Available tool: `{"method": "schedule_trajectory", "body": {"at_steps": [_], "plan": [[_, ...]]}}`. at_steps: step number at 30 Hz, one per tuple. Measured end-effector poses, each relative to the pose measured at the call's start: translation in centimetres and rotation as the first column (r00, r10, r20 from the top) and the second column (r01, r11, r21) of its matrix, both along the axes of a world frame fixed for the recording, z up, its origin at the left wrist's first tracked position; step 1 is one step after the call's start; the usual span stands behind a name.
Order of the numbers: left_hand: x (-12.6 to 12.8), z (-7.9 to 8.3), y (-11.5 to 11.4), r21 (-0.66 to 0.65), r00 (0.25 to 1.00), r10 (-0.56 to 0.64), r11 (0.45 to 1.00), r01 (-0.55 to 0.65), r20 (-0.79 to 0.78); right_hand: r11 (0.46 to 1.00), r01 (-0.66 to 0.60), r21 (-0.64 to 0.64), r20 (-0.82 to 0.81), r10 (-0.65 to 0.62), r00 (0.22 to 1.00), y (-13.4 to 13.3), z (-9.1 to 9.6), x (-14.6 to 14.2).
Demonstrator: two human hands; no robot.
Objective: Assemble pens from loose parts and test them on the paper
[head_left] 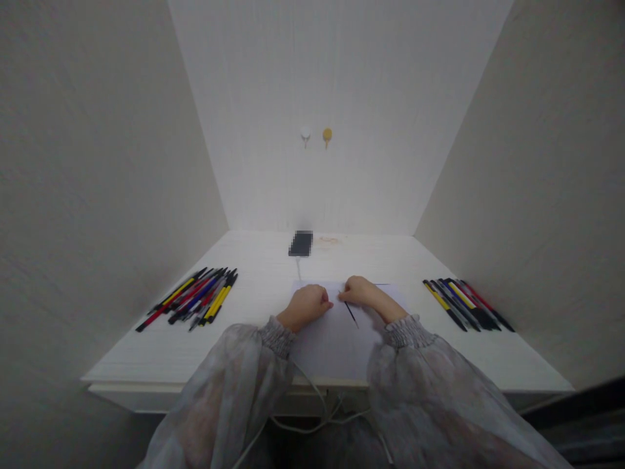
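Observation:
Both my hands are over a sheet of white paper [332,358] on the desk. My right hand [361,291] is closed in a pinch, its fingertips at the upper end of a thin dark pen refill [351,314] that slants down toward me. Just left of it, my left hand [305,306] is also closed, thumb and fingers together. Whatever may be between those fingertips is too small to make out. A narrow gap separates the two hands. Another thin dark line [383,284] shows at the paper's far edge, partly beyond my right wrist.
A loose pile of pens [200,296] lies on the left, with several more pens [466,305] side by side on the right. Behind the paper is a dark, pixelated phone-like object [301,243] with a cable [299,268]. White cables [312,430] hang at the front edge.

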State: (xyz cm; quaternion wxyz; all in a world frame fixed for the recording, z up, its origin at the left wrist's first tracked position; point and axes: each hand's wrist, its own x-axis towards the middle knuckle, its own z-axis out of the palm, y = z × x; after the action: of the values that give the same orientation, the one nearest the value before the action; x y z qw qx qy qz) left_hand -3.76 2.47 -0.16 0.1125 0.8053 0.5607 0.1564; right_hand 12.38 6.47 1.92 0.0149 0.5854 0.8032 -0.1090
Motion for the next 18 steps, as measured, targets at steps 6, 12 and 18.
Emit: {"method": "schedule_trajectory", "body": {"at_steps": [6, 12, 18], "plan": [[0.2, 0.4, -0.4, -0.02, 1.0, 0.0, 1.0, 0.0, 0.006, 0.999, -0.011, -0.051, -0.073, 0.007, 0.997, -0.7, 0.7, 1.2], [0.2, 0.6, -0.4, -0.082, 0.999, 0.046, 0.996, -0.046, 0.0, 0.998, -0.043, -0.039, -0.027, 0.042, 0.999, -1.1, 0.2, 1.1], [0.3, 0.3, -0.2, -0.113, 0.999, 0.037, 0.993, -0.039, -0.016, 0.999, -0.009, -0.031, 0.068, 0.011, 0.998, -2.0, 0.6, 0.2]]}}
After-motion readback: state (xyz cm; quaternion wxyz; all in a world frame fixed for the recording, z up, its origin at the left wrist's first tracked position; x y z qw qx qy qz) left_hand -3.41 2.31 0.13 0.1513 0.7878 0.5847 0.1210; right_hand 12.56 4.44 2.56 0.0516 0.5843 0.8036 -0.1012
